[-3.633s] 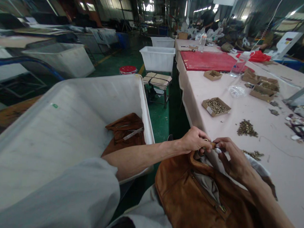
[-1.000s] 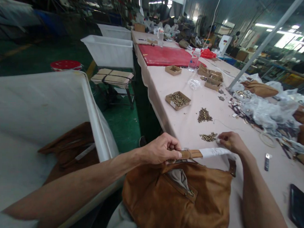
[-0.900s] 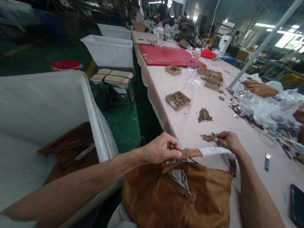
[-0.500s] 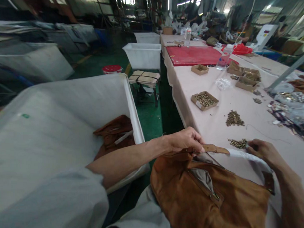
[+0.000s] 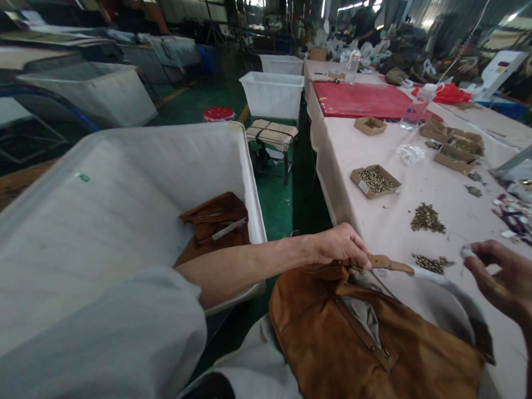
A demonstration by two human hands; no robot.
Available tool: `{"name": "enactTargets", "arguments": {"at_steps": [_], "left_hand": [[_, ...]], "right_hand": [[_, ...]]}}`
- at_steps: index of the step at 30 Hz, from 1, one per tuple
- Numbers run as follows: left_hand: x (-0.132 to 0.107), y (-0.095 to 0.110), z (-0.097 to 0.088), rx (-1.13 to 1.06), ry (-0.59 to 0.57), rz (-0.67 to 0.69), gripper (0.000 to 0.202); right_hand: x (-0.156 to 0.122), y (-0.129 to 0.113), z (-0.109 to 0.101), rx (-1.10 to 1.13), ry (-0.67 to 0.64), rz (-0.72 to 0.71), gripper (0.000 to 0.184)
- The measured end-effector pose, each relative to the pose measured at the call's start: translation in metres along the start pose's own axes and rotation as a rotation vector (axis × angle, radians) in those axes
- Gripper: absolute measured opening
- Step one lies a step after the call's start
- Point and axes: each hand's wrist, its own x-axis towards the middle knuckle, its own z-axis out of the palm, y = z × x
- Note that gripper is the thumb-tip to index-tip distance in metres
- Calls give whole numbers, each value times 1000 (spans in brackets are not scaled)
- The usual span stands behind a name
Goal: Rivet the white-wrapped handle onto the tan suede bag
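Note:
My left hand [image 5: 344,248] is closed in a pinch on the brown leather strap [image 5: 384,262] at the top of a brown bag [image 5: 332,337]. The bag lies over my lap and against the table edge, its zipped opening showing grey lining. To the right, my right hand [image 5: 508,278] is held above the table with thumb and forefinger drawn together; something white is at the fingertips, and whatever they pinch is too small to make out. Just left of it lies a small pile of brass-coloured studs [image 5: 432,263]. A second pile of metal pieces [image 5: 427,218] sits farther back.
A cardboard tray of studs [image 5: 376,181] and more small boxes [image 5: 458,152] stand on the pink-covered table [image 5: 334,162], along with a clear bottle [image 5: 417,107]. On my left is a large white bin [image 5: 130,187] holding brown leather pieces [image 5: 218,221]. A padded stool [image 5: 272,134] stands beyond.
My right hand has moved right, away from the near stud pile, and lifted with its fingers pinched. My left hand keeps hold of the strap. The camera view has turned slightly left.

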Motion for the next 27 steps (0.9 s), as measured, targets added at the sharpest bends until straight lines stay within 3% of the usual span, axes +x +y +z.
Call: {"name": "enactTargets", "arguments": {"at_steps": [4, 6, 8, 12, 20, 27], "left_hand": [[-2, -1, 3, 26, 13, 3, 20], [-3, -1, 5, 50, 18, 12, 20], [-4, -2, 6, 92, 39, 38, 19], [-4, -4, 6, 238, 101, 85, 21], [-3, -6, 7, 362, 151, 114, 16], [-1, -3, 7, 154, 138, 8, 12]], "right_hand": [[-6, -103, 0, 227, -63, -365, 8], [-10, -136, 13, 260, -120, -504, 7], [-13, -152, 29, 250, -149, -581, 11], [-16, -154, 44, 160, -183, -575, 13], [-17, -154, 44, 213, -244, -521, 12], [-20, -157, 44, 155, -201, -570, 16]]}}
